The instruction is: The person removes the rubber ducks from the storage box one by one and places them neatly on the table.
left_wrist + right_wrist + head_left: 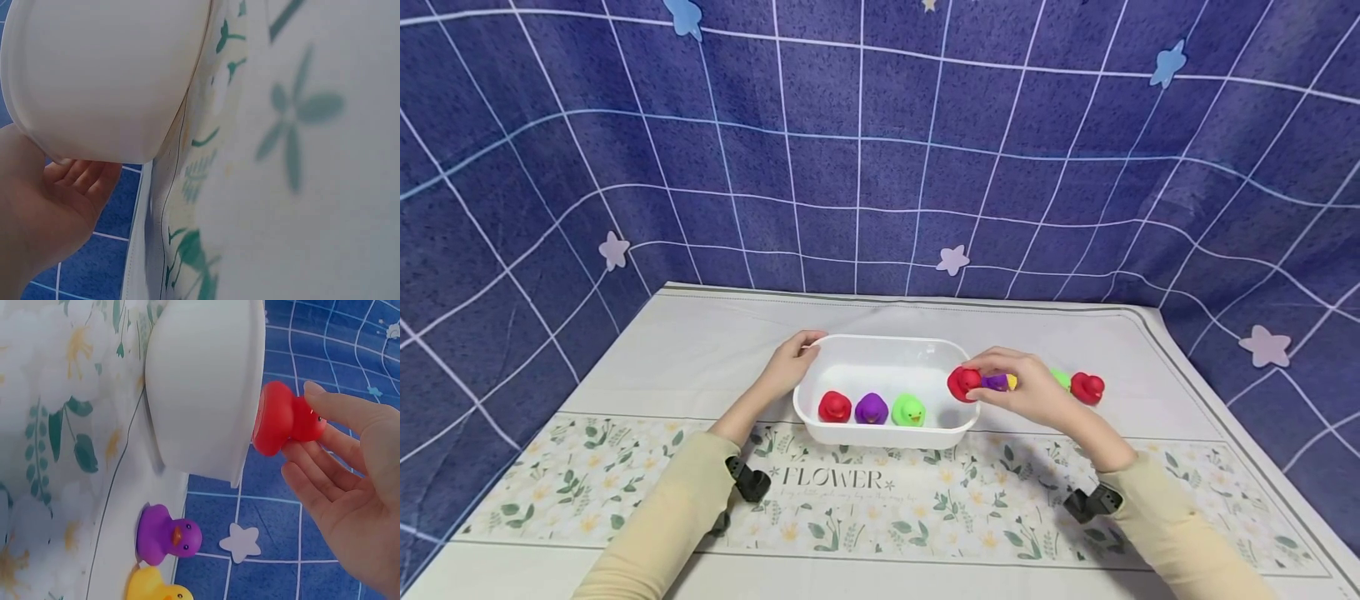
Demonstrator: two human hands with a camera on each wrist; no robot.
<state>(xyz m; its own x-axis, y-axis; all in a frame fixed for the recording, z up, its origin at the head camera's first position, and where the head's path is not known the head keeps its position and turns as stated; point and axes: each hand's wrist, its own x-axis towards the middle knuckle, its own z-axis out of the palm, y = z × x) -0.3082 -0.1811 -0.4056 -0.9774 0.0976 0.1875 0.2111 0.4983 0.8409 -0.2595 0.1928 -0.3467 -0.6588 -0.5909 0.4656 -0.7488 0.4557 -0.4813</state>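
A white plastic tub sits on the table with a red duck, a purple duck and a green duck in a row along its near side. My left hand holds the tub's left end, thumb at the rim and fingers round the far corner; in the left wrist view this hand partly hides behind the wall. My right hand pinches another red rubber duck just above the tub's right rim. The right wrist view shows this red duck between thumb and fingers.
Right of the tub, a purple duck and a yellow duck stand on the table, partly hidden in the head view. Farther right are a green duck and a red duck. A blue gridded curtain hangs behind.
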